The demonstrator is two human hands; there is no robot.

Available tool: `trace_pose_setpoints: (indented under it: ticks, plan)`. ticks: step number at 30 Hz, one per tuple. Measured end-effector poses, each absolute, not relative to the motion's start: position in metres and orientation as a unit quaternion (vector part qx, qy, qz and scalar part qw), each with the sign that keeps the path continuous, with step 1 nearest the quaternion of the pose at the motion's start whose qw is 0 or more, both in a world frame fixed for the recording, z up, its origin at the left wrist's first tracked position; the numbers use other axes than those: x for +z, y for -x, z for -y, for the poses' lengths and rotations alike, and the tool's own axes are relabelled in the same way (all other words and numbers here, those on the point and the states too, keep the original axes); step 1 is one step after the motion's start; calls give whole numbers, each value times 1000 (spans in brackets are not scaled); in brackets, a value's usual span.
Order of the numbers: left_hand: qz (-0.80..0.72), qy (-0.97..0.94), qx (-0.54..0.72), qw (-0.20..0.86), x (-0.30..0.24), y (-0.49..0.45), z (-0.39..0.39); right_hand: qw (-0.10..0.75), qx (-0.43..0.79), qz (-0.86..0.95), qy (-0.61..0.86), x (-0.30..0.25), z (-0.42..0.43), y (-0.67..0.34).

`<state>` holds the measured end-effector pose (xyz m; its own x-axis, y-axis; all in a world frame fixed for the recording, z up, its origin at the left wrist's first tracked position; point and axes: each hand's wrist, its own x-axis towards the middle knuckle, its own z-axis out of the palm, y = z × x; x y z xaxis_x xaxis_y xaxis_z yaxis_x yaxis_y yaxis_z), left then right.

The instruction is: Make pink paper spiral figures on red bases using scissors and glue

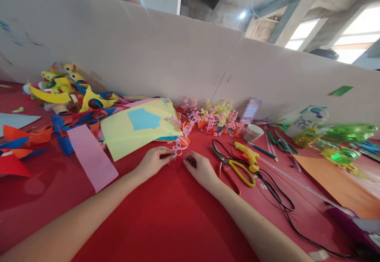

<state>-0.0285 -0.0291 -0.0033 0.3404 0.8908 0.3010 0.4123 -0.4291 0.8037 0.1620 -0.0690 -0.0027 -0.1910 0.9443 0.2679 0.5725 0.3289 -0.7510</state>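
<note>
A small pink paper spiral (177, 148) stands upright on a round red paper base (175, 164) between my two hands. My left hand (154, 161) is closed in a pinch at the spiral's left side, thumb and forefinger at its lower stem. Just right of the base, my right hand (202, 169) has its fingers curled together; whether anything small is in them is hidden. Behind them is a cluster of finished-looking pink and yellow spirals (221, 116) on round bases. Left of my left hand lies a pink paper strip (92, 157).
Yellow paper sheets (124, 135) with a blue piece (144, 118) lie behind left. To the right are yellow-handled pliers (242, 173), a yellow glue gun (248, 155) with black cord, a pencil (264, 151), scissors (285, 143) and orange paper (335, 183). A pale board (118, 44) stands behind.
</note>
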Motion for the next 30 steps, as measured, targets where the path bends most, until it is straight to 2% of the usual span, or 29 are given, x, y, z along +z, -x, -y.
trace_pose_setpoints:
  ticks: [30]
  plan:
    - [-440,-751,380,314,-2,28,30,357,238,738,521,-3,69,-162]
